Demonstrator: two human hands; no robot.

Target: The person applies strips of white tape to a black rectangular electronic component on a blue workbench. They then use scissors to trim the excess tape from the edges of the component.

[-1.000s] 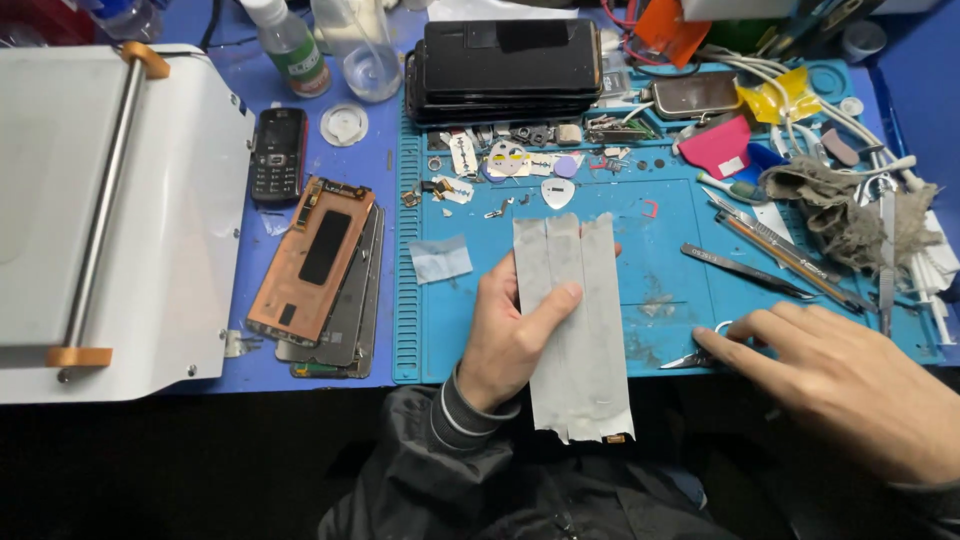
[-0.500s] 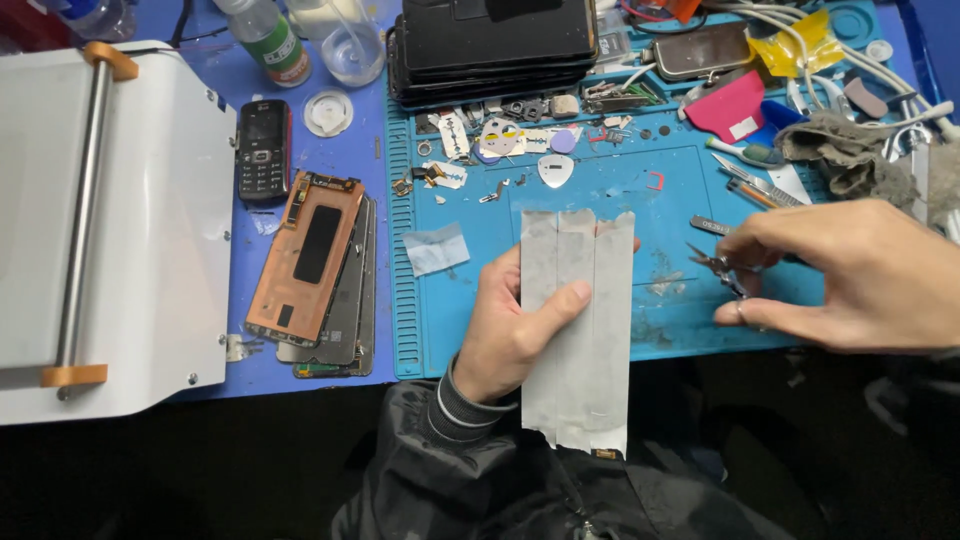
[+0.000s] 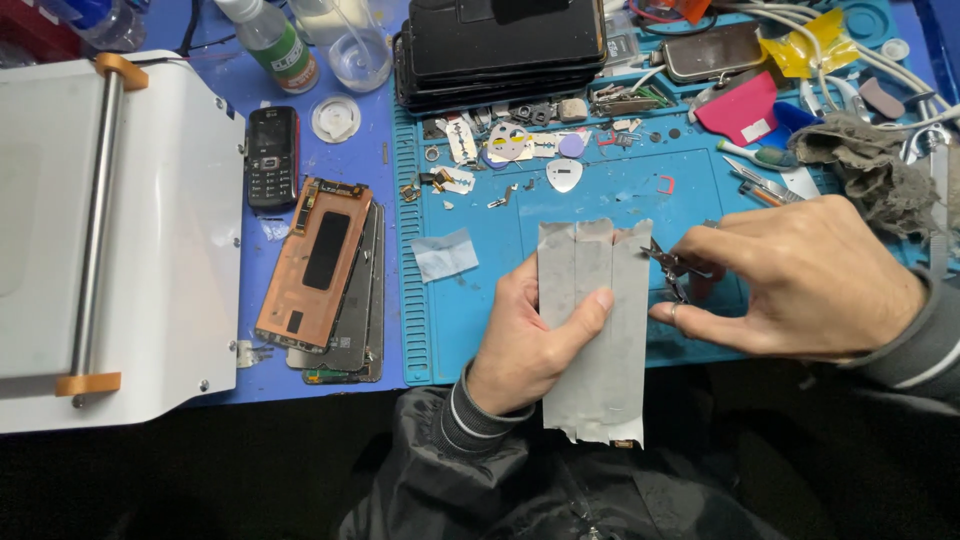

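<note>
The left hand (image 3: 525, 340) clasps a flat panel wrapped in grey tape strips (image 3: 592, 330) over the blue mat's (image 3: 470, 310) near edge, thumb across it, while the right hand (image 3: 800, 280) pinches tweezers (image 3: 672, 266) at its right edge, the tape seemingly not yet lifted.

- Left hand (image 3: 530, 345) grips a grey taped panel (image 3: 592, 335) over the blue mat (image 3: 480, 300).
- Right hand (image 3: 800, 280) holds small tweezers (image 3: 672, 265) at the panel's right edge.

- Taped panel (image 3: 592, 330): matt grey tape strips, edges ragged.
- Tweezers (image 3: 668, 265): dark metal.
- Work mat (image 3: 600, 195): blue, matt, rubbery.
- Rag (image 3: 870, 165): rough grey cloth.
</note>
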